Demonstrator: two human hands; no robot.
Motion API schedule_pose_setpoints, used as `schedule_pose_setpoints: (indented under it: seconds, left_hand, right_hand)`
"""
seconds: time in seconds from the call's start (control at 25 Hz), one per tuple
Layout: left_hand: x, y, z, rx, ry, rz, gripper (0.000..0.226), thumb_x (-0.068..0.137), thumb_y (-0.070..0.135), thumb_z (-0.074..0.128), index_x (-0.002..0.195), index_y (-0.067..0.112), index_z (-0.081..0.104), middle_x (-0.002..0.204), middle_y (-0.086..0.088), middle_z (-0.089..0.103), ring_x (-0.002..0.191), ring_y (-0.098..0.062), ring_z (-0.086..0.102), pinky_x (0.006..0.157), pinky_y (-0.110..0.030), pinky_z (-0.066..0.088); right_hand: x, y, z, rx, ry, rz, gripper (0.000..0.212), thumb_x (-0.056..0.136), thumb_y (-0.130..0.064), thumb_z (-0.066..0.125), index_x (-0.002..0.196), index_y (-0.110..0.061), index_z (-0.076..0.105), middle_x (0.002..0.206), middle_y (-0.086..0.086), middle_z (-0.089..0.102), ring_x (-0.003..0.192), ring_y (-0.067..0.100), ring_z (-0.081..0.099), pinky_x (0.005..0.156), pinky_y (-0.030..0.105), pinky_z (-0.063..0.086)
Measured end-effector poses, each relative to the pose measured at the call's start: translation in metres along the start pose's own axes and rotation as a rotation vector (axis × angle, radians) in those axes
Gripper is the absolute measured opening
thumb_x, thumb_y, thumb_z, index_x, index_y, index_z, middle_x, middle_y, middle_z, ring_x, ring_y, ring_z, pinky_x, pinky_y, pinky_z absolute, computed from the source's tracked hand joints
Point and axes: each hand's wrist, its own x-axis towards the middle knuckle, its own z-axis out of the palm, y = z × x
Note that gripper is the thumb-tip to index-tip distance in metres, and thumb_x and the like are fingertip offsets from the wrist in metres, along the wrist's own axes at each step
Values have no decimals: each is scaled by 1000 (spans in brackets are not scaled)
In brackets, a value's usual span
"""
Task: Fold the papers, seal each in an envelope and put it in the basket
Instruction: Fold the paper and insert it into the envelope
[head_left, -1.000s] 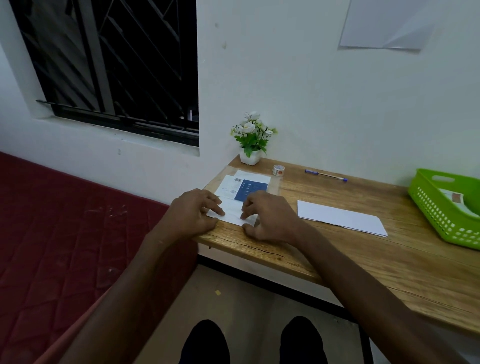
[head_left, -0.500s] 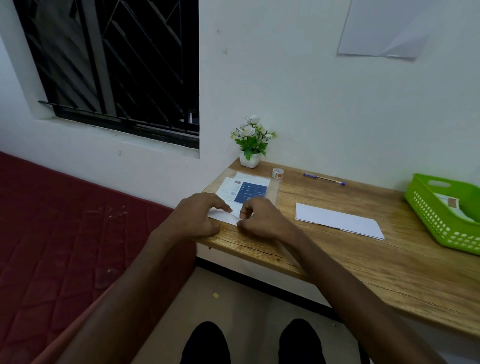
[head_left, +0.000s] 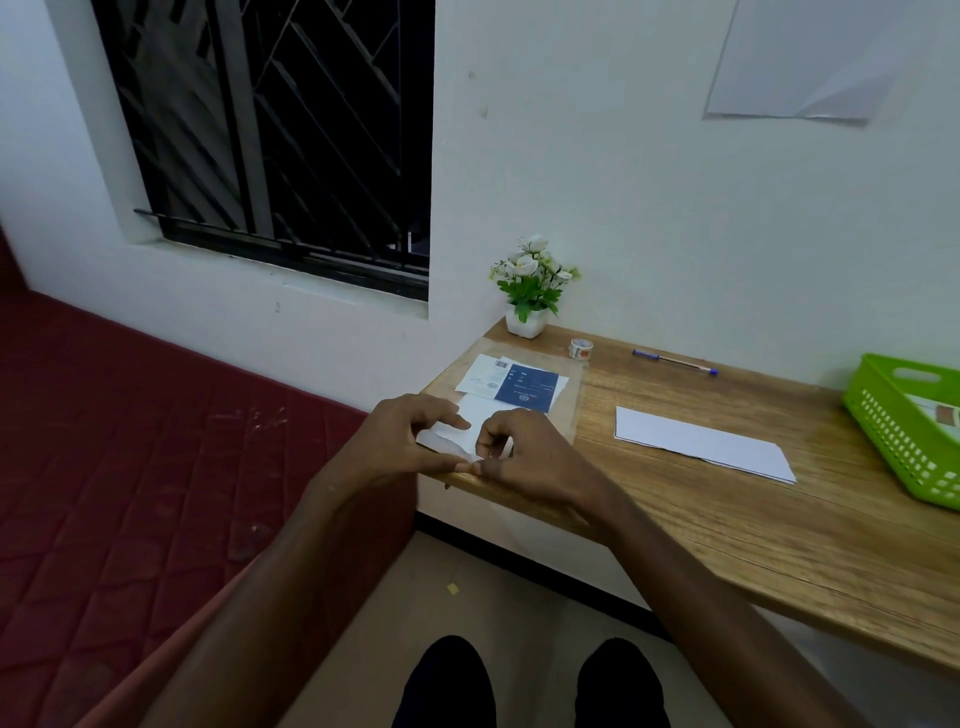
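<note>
The left hand (head_left: 395, 441) sits at the near left corner of the desk (head_left: 727, 519), its fingers curled and pinching the left end of a small white paper (head_left: 457, 434); a folded edge of that paper curls up under its fingertips. Touching it on the right, the right hand (head_left: 524, 454) is bent into a loose fist, its fingertips pressed down on the right end of the same paper, so both hands grip it between them at the desk's front edge. Just beyond the two hands lies a white sheet with a blue printed panel (head_left: 524, 387), partly under the paper, resting on a clear plastic sleeve. Farther beyond, against the wall, stands a small white pot of white flowers (head_left: 530, 291), and to its right a tape roll (head_left: 582, 348). Right of the right hand, a little apart from it, a long white envelope (head_left: 701, 441) lies flat on the wood. Beyond that, near the wall, is a blue pen (head_left: 675, 359). Well to the right of both hands, at the frame's edge, sits the green basket (head_left: 893, 436), with something pale inside that is too cut off to identify.
</note>
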Motion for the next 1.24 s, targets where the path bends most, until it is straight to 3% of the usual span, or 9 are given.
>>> schedule_pose_setpoints:
  seconds: [0.16, 0.28, 0.44, 0.48, 0.68, 0.8, 0.92, 1.08, 1.24]
  left_hand:
    - [-22, 5, -2, -107, 20, 54, 42, 55, 44, 97, 94, 44, 81, 118, 18, 72, 115, -6, 67, 92, -34, 57]
    - [-37, 6, -1, -149, 53, 104, 25, 69, 17, 93, 90, 28, 84, 112, 6, 77, 104, -12, 73, 84, -33, 56]
    - [-54, 3, -14, -258, 150, 141, 28, 72, -25, 74, 82, 0, 82, 112, -14, 76, 106, -31, 72, 95, -54, 56]
    - [-59, 2, -17, -279, 170, 150, 27, 72, -26, 72, 79, -2, 81, 112, -16, 75, 108, -33, 71, 97, -57, 55]
    - [-81, 0, -36, -354, 215, 189, 8, 73, 2, 74, 67, -1, 78, 119, -17, 73, 112, -36, 69, 94, -58, 56]
    - [-86, -4, -48, -363, 204, 175, 17, 77, -13, 74, 62, -3, 75, 125, -17, 71, 117, -36, 67, 97, -56, 55]
    - [-94, -6, -60, -387, 183, 164, 30, 78, -27, 65, 61, -4, 74, 130, -15, 69, 120, -34, 66, 96, -46, 58]
    - [-109, -13, -77, -372, 268, 62, 35, 75, -22, 69, 52, 4, 71, 135, -8, 67, 124, -29, 65, 97, -36, 57]
    - [-120, -24, -89, -424, 345, 32, 38, 76, -14, 66, 49, 13, 68, 137, -9, 65, 124, -29, 64, 94, -37, 57]
  right_hand:
    - [-11, -9, 9, -56, 108, -220, 13, 83, -39, 68, 82, -27, 68, 79, -19, 63, 82, 7, 61, 68, 26, 56]
    - [-12, -16, 12, 106, 81, -243, 22, 88, -45, 67, 84, -24, 73, 80, -15, 69, 84, 5, 65, 66, 20, 53]
    - [5, -15, 10, 203, 78, -191, 13, 94, -29, 68, 92, -19, 77, 88, -15, 74, 86, 3, 67, 68, 13, 49]
    - [10, -16, 9, 191, 50, -172, 9, 91, -26, 73, 96, -19, 77, 96, -13, 74, 89, 2, 67, 72, 14, 49]
    - [31, -32, 15, 102, -192, -183, 45, 81, -46, 82, 122, -33, 69, 132, -16, 63, 115, -5, 55, 97, 18, 42]
    - [45, -45, 22, 15, -206, -229, 58, 80, -50, 81, 131, -30, 65, 137, -10, 62, 119, 4, 53, 96, 21, 37]
    - [65, -63, 26, -40, -245, -308, 52, 84, -44, 80, 129, -24, 65, 133, -4, 66, 116, 11, 57, 89, 20, 39]
    - [82, -80, 37, 36, -334, -329, 30, 83, -17, 80, 112, -14, 76, 106, 3, 76, 93, 16, 69, 83, 30, 56]
    - [83, -88, 47, 257, -345, -288, 18, 81, -10, 80, 100, -9, 79, 93, 13, 77, 80, 26, 70, 76, 35, 54]
